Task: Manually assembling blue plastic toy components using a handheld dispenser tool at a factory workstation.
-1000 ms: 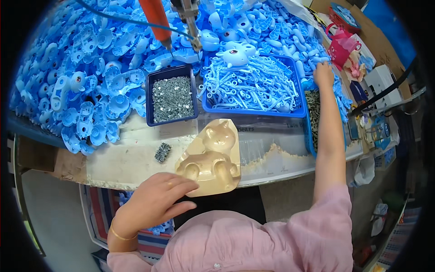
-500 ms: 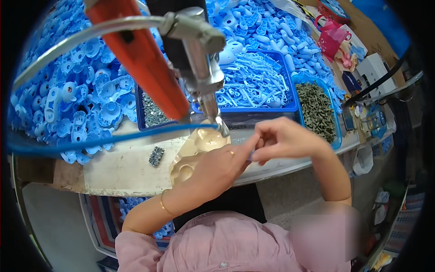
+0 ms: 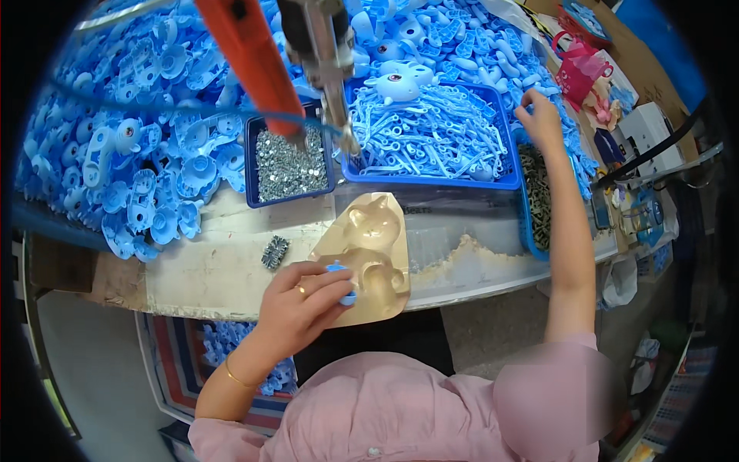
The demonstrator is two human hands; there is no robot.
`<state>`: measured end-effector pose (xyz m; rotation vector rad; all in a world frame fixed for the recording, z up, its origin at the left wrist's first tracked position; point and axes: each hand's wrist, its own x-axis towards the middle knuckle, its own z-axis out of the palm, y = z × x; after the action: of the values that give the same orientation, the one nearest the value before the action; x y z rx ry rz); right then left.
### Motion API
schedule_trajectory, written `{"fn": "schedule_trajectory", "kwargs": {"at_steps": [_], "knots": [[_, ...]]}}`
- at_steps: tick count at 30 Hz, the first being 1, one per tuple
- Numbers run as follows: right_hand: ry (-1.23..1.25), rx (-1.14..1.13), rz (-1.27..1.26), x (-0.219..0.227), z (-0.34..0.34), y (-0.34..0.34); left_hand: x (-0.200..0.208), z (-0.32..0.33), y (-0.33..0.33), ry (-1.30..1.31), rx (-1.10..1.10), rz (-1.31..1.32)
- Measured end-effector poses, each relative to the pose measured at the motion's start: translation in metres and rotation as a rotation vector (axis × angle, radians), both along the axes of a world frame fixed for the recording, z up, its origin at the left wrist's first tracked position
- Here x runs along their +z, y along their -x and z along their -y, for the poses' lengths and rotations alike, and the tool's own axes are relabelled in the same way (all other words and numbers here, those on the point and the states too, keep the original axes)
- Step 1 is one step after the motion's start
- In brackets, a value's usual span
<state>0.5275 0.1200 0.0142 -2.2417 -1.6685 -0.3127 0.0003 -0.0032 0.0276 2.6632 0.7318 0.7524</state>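
My left hand point(image 3: 302, 302) is closed on a small blue plastic part point(image 3: 339, 286), held over the lower left of a gold-beige moulded fixture point(image 3: 375, 231) with rounded hollows. Most of that part is covered by my fingers. Stretched out to the far right, my right hand point(image 3: 542, 122) is above the edge of the heap of blue plastic pieces point(image 3: 504, 58), beside a blue tray. Its thumb and forefinger are curved and apart, and nothing shows between them.
Two power screwdrivers, one orange point(image 3: 258, 65) and one black and silver point(image 3: 323, 61), hang over the bench. Behind the fixture stand a basket of screws point(image 3: 250, 165) and a basket of thin blue parts point(image 3: 431, 183). A tray point(image 3: 531, 245) holds dark metal pieces. A spiky metal clump point(image 3: 275, 252) lies left.
My hands have parted. The right one has swung far to the right and away; the left has drawn down and left with the blue part. The screwdrivers have shifted, uncovering the screw basket.
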Motion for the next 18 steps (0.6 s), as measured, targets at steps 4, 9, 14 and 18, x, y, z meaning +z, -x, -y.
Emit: {"fn": "schedule_trajectory", "kwargs": {"at_steps": [4,9,14,18], "knots": [[-0.122,0.267,-0.640,0.032,0.054,0.092,-0.037,0.008,0.033,0.076,0.036,-0.032],[0.216,0.812,-0.751,0.039,0.150,0.227,-0.042,0.011,0.038,-0.016,-0.026,-0.111],[0.213,1.015,-0.330,0.009,0.181,0.272,-0.050,0.012,0.028,-0.021,-0.024,-0.011],[0.272,1.052,-0.155,0.003,0.180,0.278,-0.051,0.014,0.031,0.008,-0.018,-0.013]]}}
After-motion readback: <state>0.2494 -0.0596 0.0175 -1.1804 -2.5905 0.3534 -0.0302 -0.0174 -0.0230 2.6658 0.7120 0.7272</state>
